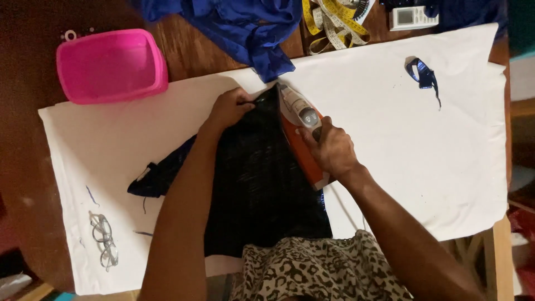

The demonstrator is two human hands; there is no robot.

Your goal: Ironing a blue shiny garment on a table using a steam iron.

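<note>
The scene is lit softly and rather dimly, with the brightest area found on the white cloth (423, 139) at the right of the frame. The left and lower left edges are left in deep shade. Faint shadows are cast beside the arms. The dark fabric (262, 178) at centre is rendered almost without detail. Slight softness is seen throughout; no strong glare is seen.
</note>
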